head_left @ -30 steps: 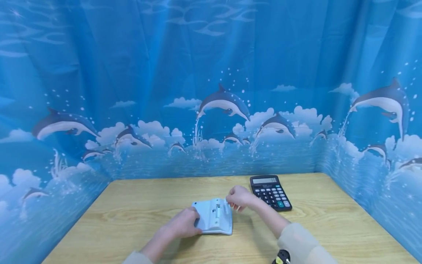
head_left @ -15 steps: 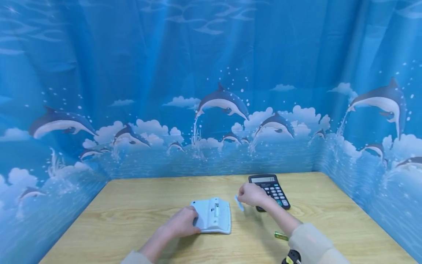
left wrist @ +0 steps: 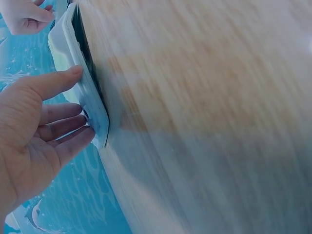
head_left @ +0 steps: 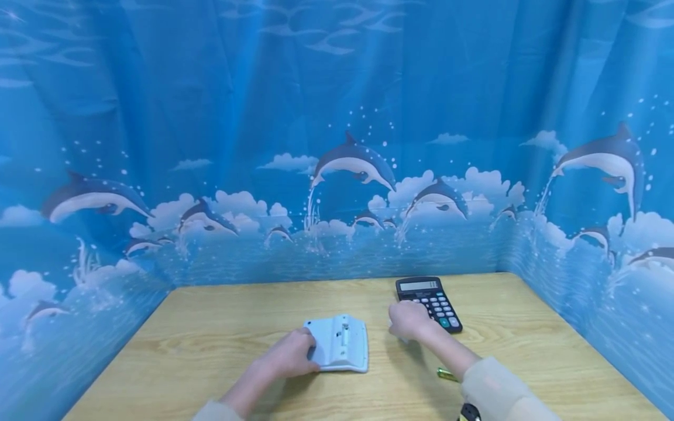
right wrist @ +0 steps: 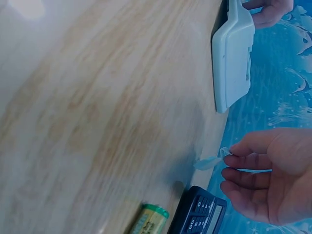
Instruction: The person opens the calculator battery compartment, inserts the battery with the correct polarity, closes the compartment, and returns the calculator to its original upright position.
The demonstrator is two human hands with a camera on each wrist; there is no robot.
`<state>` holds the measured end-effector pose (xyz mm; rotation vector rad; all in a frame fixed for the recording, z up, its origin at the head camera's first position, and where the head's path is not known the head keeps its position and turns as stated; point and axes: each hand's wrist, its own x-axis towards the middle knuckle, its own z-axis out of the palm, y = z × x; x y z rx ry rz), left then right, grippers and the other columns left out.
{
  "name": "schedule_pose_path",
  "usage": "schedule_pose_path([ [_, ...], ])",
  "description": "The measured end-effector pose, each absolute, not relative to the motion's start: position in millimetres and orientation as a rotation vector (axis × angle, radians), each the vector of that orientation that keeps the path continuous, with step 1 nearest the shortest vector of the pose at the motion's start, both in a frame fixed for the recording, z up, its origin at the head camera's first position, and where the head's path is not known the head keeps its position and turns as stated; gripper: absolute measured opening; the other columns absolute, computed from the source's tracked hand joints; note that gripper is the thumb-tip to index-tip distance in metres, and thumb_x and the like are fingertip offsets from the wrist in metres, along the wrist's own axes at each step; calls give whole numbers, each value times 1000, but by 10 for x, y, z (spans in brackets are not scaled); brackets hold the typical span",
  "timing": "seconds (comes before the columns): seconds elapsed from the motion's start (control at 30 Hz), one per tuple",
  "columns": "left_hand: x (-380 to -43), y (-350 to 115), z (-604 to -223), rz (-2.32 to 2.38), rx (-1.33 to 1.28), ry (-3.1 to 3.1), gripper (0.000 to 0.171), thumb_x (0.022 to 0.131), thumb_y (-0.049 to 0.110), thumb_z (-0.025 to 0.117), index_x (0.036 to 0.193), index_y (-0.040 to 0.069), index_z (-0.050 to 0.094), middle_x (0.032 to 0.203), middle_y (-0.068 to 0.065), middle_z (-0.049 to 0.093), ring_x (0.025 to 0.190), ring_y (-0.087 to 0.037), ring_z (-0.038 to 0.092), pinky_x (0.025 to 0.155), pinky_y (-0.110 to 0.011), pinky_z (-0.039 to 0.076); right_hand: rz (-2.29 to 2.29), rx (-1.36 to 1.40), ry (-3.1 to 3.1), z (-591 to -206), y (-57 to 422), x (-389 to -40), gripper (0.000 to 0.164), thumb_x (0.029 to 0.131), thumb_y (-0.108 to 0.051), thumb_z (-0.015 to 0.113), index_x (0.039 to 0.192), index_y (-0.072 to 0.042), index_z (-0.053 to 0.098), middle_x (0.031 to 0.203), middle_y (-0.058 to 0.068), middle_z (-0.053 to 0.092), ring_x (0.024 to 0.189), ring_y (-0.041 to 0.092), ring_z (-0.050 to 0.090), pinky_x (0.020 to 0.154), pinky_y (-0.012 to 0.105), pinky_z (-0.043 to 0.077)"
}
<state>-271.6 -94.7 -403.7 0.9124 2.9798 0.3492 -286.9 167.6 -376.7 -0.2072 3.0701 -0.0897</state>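
Observation:
A pale blue device [head_left: 337, 345] lies back side up on the table, an uncovered battery slot [head_left: 344, 336] facing upward. My left hand [head_left: 292, 354] grips its left edge; in the left wrist view the thumb lies on one side of that edge [left wrist: 92, 102] and the fingers on the other. To the right, my right hand [head_left: 413, 321] is held low in front of a black calculator [head_left: 439, 304], overlapping its near left corner. Thumb and index finger pinch a small pale blue battery cover [right wrist: 208, 163], mostly hidden by the hand in the head view.
A green and gold battery [head_left: 446, 374] lies beside the right forearm, partly covered by the sleeve in the head view. The wooden table [head_left: 237, 316] is bounded at the back and sides by a blue dolphin-print curtain [head_left: 263, 146].
My right hand has moved right, away from the pale blue device, carrying the battery cover towards the black calculator. The battery has come into view beside the sleeve. My left hand keeps its grip.

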Motion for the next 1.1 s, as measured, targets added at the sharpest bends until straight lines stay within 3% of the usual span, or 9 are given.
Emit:
schedule_pose_path([
  [0.33, -2754, -974, -4048, 344, 980, 2974, 43, 69, 29, 79, 99, 1, 67, 84, -1, 56, 74, -10, 53, 67, -26, 48, -104, -243, 3042, -3814, 1704, -2822, 16, 81, -13, 63, 68, -9, 54, 60, 2, 51, 55, 15, 49, 53, 30, 41],
  [0.57, -2745, -971, -4049, 267, 1032, 2961, 40, 72, 31, 76, 100, 3, 66, 85, 1, 53, 76, -10, 50, 68, -27, 47, -97, -270, 3047, -3866, 1704, -2828, 10, 79, -11, 61, 71, -8, 56, 64, 2, 50, 57, 17, 48, 53, 31, 41],
  [1.1, -2731, -944, -4020, 223, 1051, 2949, 36, 73, 30, 75, 96, 3, 65, 81, 2, 51, 72, -9, 47, 64, -25, 45, -145, -263, 3019, -3869, 1737, -2830, 14, 81, -9, 59, 69, -11, 54, 61, 2, 50, 54, 15, 47, 51, 28, 39],
])
